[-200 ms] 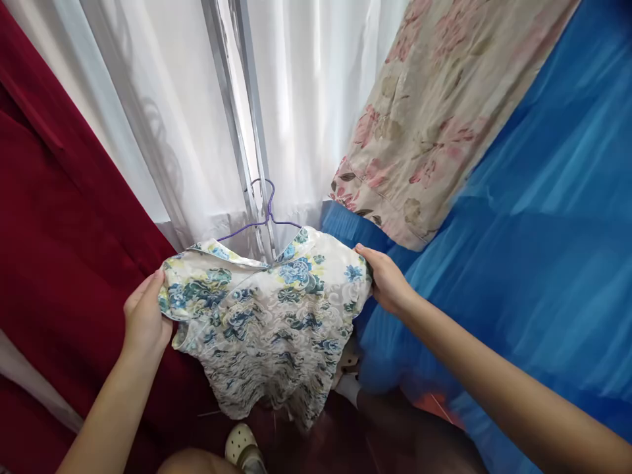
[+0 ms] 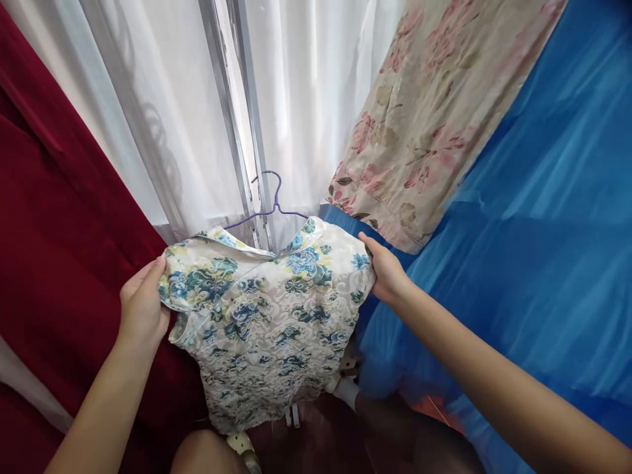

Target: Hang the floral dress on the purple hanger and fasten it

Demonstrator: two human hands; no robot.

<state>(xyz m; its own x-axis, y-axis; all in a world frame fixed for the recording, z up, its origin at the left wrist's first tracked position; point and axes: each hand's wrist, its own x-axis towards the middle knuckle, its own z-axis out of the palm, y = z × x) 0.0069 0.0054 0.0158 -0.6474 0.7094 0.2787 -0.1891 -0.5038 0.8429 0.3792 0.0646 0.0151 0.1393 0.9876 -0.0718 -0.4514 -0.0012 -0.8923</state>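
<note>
A white short-sleeved top with blue, green and yellow flowers (image 2: 276, 322) is stretched out in front of me, hanging on a purple hanger (image 2: 277, 205) whose hook stands up above the collar. With its fingers closed, my left hand (image 2: 144, 299) grips the sleeve edge at the left. On the other side my right hand (image 2: 388, 268) pinches the opposite sleeve at the shoulder, thumb on top. The hanger's arms vanish inside the neckline. The top's lower hem hangs loose above the floor.
Dark red cloth (image 2: 64, 217) hangs at the left. White curtains (image 2: 316, 99) and metal poles (image 2: 232, 99) stand behind. A pink-flowered beige garment (image 2: 395, 151) and blue tulle (image 2: 533, 217) hang at the right. A pale clog (image 2: 241, 442) is on the floor below.
The top's lower part has swung out and flattened, now covering more of the clog. Its collar and the hanger have shifted slightly up and right. Both hands keep their hold.
</note>
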